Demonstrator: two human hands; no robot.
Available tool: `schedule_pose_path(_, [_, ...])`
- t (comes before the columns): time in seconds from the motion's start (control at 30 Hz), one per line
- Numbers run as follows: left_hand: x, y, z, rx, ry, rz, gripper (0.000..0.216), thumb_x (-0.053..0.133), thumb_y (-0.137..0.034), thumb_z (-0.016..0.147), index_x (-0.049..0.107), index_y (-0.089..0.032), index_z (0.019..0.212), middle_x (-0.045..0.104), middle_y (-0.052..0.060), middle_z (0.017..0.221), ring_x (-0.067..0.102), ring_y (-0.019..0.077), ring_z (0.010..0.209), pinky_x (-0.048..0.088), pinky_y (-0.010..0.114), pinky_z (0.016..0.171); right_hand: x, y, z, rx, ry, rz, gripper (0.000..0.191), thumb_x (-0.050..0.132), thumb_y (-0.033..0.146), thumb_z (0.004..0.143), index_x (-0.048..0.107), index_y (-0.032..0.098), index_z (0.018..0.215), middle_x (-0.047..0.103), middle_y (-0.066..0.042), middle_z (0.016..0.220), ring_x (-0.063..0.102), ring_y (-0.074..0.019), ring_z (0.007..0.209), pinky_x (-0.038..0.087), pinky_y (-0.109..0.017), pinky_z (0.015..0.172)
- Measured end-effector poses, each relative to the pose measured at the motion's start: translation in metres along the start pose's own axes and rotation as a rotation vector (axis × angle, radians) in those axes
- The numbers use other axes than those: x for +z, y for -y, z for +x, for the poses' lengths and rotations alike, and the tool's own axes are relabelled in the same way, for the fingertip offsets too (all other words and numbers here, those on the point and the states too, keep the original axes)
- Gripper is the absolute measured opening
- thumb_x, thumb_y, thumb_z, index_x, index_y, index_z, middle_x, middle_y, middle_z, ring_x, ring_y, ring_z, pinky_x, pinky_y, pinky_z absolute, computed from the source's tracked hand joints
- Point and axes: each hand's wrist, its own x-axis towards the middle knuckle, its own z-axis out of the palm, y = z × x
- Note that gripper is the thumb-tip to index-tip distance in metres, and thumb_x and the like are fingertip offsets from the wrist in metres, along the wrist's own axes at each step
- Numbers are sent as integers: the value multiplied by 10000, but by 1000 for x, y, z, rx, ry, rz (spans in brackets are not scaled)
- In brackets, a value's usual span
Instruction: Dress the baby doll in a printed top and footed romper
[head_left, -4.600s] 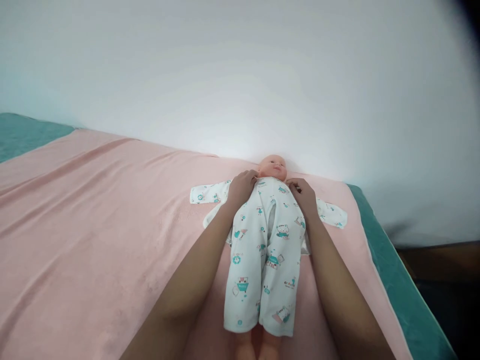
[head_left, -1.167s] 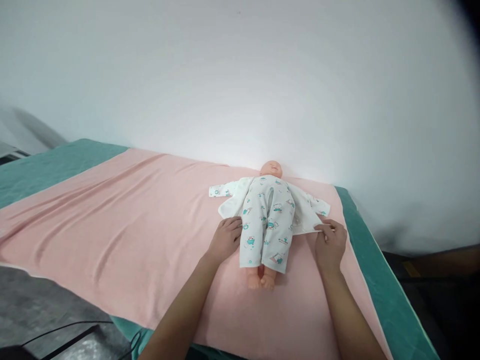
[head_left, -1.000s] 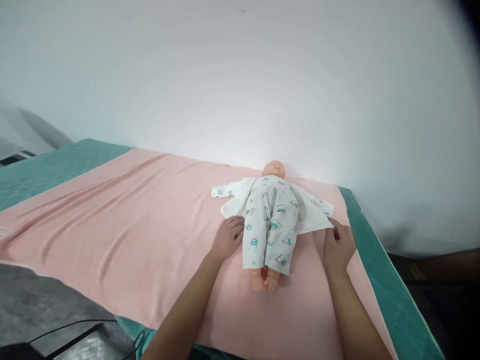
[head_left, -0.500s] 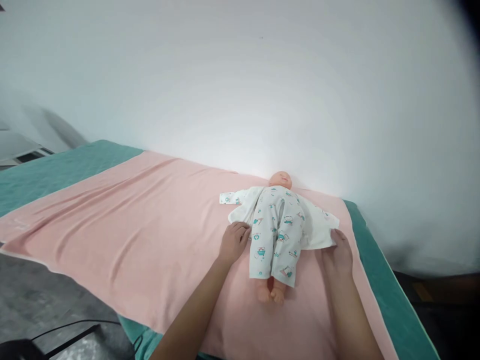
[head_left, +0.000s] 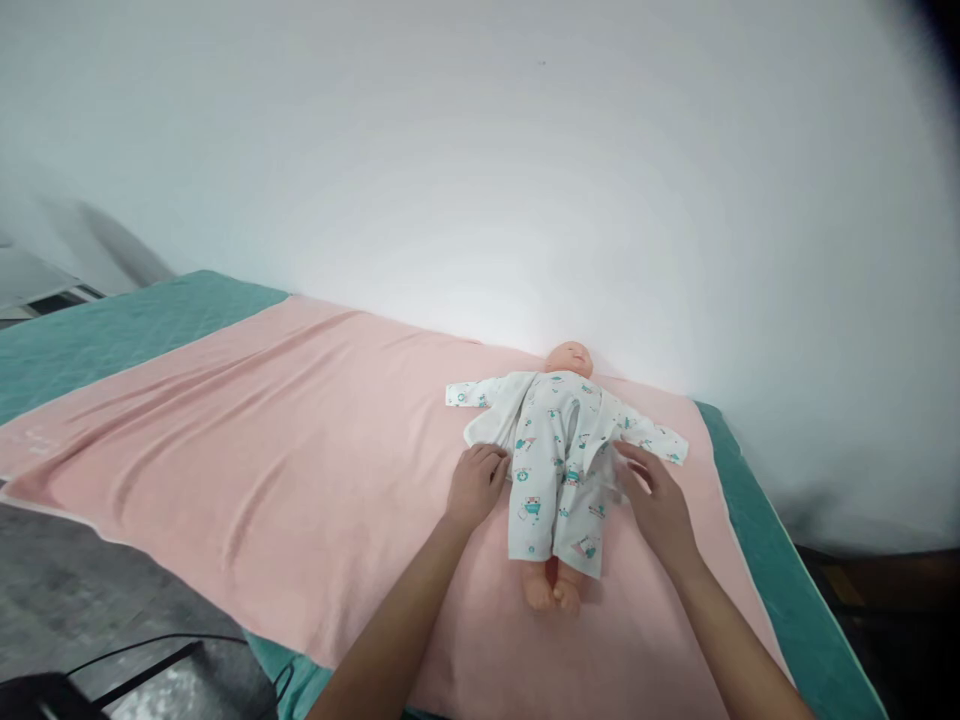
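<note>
A baby doll [head_left: 568, 360] lies on its back, head by the wall and bare feet toward me. White printed pants [head_left: 536, 500] cover its front from chest to ankles. A matching white baby shirt [head_left: 495, 400] lies open under it, both sleeves spread sideways. At the doll's side, my left hand [head_left: 478, 485] has its fingers curled on the shirt's lower left edge; the fingertips are partly hidden. My right hand [head_left: 656, 500] pinches the shirt's right front flap, drawn in against the pants.
A pink blanket [head_left: 247, 430] with creases covers the bed, over a green sheet [head_left: 187, 315] showing at the left and right. A white wall [head_left: 480, 180] rises behind the doll. Grey floor and a black cable [head_left: 157, 640] show at lower left.
My right hand has moved left, folding the shirt's right flap in toward the doll, so the printed right sleeve shows fully. My left hand stays beside the doll; the view shifted slightly.
</note>
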Motion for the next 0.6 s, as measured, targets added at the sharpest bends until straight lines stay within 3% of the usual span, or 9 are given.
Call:
schedule_pose_path(0.13, [1, 0, 0, 1, 7, 13, 272, 414, -279, 983, 663, -203, 903, 693, 33, 983, 577, 195, 1005, 457, 396, 890, 11, -15, 40, 330, -180, 465, 326, 677, 434, 767, 660, 192, 985, 688, -61, 1030, 644, -189, 929, 545, -308, 795])
schedule_pose_path(0.23, [1, 1, 0, -3, -2, 20, 262, 419, -269, 979, 665, -206, 913, 695, 34, 983, 578, 193, 1001, 460, 394, 883, 25, -12, 79, 396, -239, 665, 215, 710, 326, 687, 630, 176, 819, 655, 4, 761, 611, -132, 696, 521, -239, 624])
schedule_pose_path(0.33, [2, 1, -1, -12, -6, 16, 262, 422, -260, 976, 663, -208, 887, 696, 31, 977, 580, 193, 993, 461, 395, 875, 36, 3, 113, 410, -267, 715, 149, 677, 251, 657, 554, 186, 711, 564, 49, 592, 556, -119, 571, 481, -229, 515])
schedule_pose_path(0.4, [2, 2, -1, -13, -9, 11, 257, 426, -257, 974, 661, -206, 883, 696, 30, 974, 579, 193, 992, 461, 395, 871, 42, 18, 129, 402, -230, 732, 164, 686, 221, 641, 567, 186, 747, 597, 38, 621, 589, -129, 608, 511, -239, 555])
schedule_pose_path(0.47, [3, 2, 0, -16, -16, 7, 246, 430, -256, 974, 660, -204, 903, 696, 31, 977, 579, 192, 995, 462, 393, 871, 44, 35, 137, 357, -119, 745, 225, 718, 214, 639, 620, 180, 838, 681, -6, 782, 647, -147, 742, 554, -264, 672])
schedule_pose_path(0.53, [4, 3, 0, -20, -25, 5, 240, 432, -255, 974, 660, -204, 917, 697, 32, 980, 581, 190, 994, 462, 393, 869, 43, 47, 139, 256, 10, 705, 253, 731, 245, 675, 658, 183, 909, 704, -46, 976, 663, -165, 894, 560, -296, 790])
schedule_pose_path(0.6, [5, 4, 0, -22, -30, 5, 239, 434, -253, 972, 660, -205, 911, 697, 34, 972, 584, 192, 985, 463, 395, 862, 40, 49, 138, 155, 47, 607, 228, 693, 282, 732, 675, 189, 940, 691, -55, 1070, 648, -171, 979, 543, -322, 862])
